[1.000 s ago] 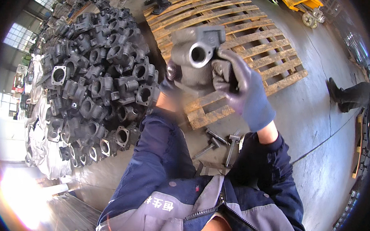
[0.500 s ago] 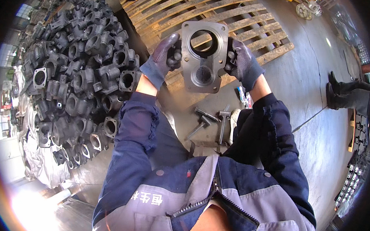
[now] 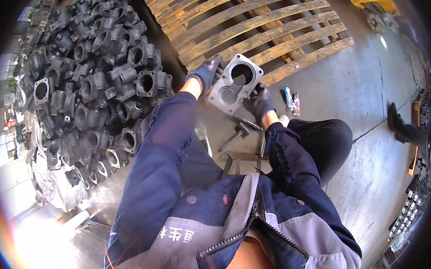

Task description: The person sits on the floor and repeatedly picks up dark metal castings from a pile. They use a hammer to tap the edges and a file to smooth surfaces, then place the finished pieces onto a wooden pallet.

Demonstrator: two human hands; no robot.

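Note:
A grey cast-metal housing (image 3: 245,90) with a flat machined flange, one large round bore and a smaller round recess is held up between my gloved hands. My left hand (image 3: 206,75) wraps its left side. My right hand (image 3: 260,101) grips it low on the right. The housing tilts, its large bore toward the upper right. Below it on the floor lie hammers (image 3: 235,136), partly hidden by the housing and my right arm.
A big heap of dark cast housings (image 3: 90,88) stands at my left. Ahead lies a wooden pallet (image 3: 277,34). Two small tubes (image 3: 292,101) lie on the floor to the right. A person's dark shoe (image 3: 396,124) shows at far right, near rows of small parts (image 3: 409,208).
The housing has moved down and nearer the pallet's front edge, turning clockwise from upright to tilted. Both hands went with it, my right hand sliding lower. The view has shifted slightly.

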